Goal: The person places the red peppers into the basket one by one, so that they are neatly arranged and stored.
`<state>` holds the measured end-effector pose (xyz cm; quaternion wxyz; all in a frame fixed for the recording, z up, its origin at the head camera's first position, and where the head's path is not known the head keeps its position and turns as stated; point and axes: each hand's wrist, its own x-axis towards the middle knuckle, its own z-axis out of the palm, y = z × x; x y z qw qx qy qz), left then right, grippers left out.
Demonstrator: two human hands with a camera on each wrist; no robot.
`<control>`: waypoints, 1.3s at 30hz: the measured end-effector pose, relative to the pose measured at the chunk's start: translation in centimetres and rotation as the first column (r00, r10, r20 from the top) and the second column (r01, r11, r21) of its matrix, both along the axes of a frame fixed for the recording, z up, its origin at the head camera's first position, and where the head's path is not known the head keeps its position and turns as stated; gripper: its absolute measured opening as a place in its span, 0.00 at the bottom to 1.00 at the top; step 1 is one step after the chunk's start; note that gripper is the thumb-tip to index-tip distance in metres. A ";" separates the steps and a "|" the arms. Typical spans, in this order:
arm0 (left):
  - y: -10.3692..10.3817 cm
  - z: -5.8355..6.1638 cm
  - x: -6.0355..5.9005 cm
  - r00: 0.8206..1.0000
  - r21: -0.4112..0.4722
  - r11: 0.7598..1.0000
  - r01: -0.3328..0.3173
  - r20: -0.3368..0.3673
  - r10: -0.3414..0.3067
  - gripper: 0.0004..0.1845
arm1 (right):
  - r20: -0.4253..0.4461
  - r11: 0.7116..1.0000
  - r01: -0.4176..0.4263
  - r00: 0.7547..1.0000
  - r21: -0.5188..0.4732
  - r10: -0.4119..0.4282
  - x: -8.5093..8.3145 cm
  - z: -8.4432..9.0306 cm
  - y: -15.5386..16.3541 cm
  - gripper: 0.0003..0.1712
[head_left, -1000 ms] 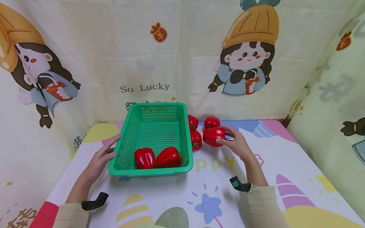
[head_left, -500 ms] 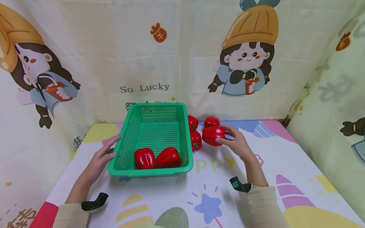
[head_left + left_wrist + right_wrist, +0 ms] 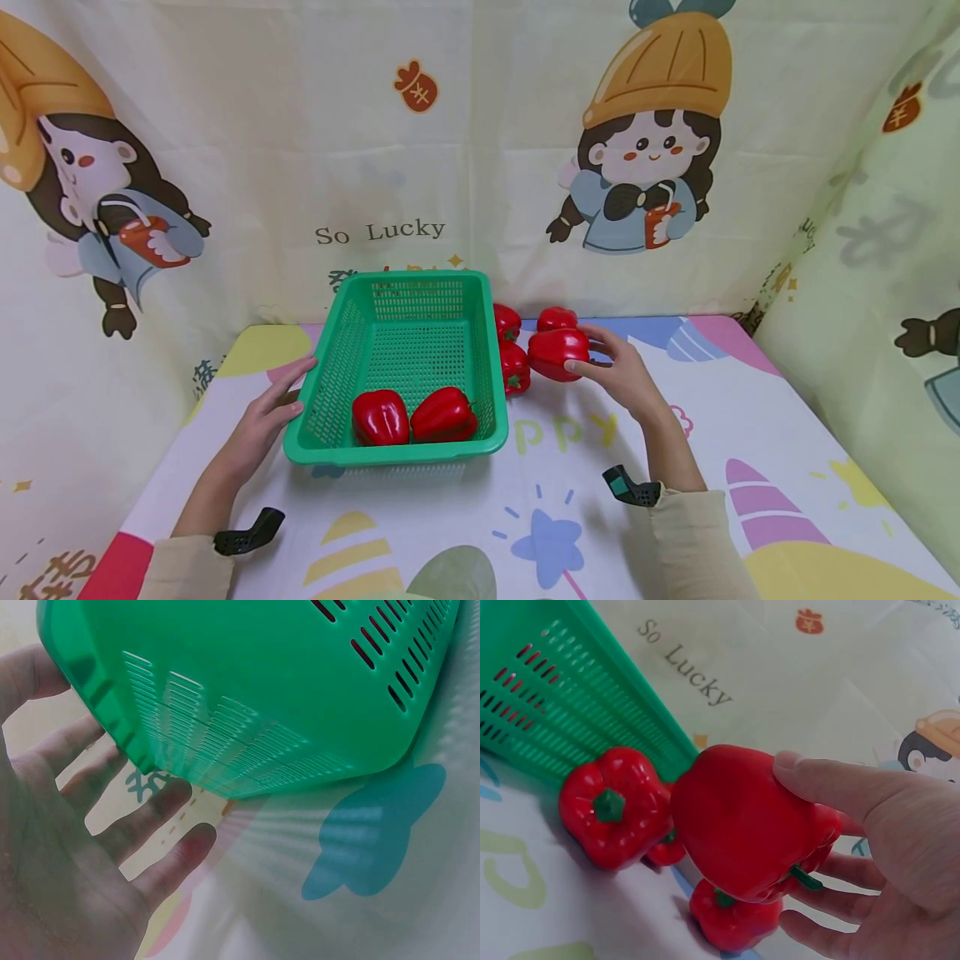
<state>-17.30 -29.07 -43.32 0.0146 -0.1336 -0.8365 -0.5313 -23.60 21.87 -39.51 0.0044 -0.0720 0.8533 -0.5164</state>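
My right hand point(image 3: 618, 373) grips a red bell pepper point(image 3: 557, 354) between thumb and fingers. In the right wrist view the held pepper point(image 3: 742, 821) has its green stem turned toward the palm. Beyond it is another red pepper point(image 3: 557, 319), and two more stand left, against the basket: a nearer pepper point(image 3: 515, 367) and a farther pepper point(image 3: 507, 322). My left hand point(image 3: 262, 421) touches the left rim of the green plastic basket point(image 3: 300, 454), its fingers extended along the outside. Inside the basket's near end lie two red peppers, a left one point(image 3: 381, 417) and a right one point(image 3: 444, 415).
A patterned cloth point(image 3: 450, 517) covers the table. Behind it hangs a printed curtain point(image 3: 502, 167), close past the basket's far end. Each wrist wears a small black mount, the left mount point(image 3: 250, 532) and the right mount point(image 3: 632, 487).
The right hand has moved the held pepper slightly up and to the left. My left hand and the basket have stayed in place.
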 end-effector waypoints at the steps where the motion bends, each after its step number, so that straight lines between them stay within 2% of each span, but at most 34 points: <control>1: 0.0 0.0 0.0 1.000 -0.001 1.000 -0.001 0.000 0.001 0.28 | 0.001 1.000 -0.001 1.000 -0.003 0.001 0.0 0.1 0.0 0.44; 16: 0.0 0.1 0.1 1.000 0.005 1.000 0.004 -0.001 -0.004 0.28 | -0.036 0.999 -0.033 0.999 -0.013 0.033 0.4 0.9 -0.7 0.42; 39: 0.1 0.2 0.1 1.000 0.012 1.000 0.005 0.008 -0.006 0.28 | -0.074 0.998 -0.064 0.995 0.023 0.065 0.8 1.7 -1.0 0.43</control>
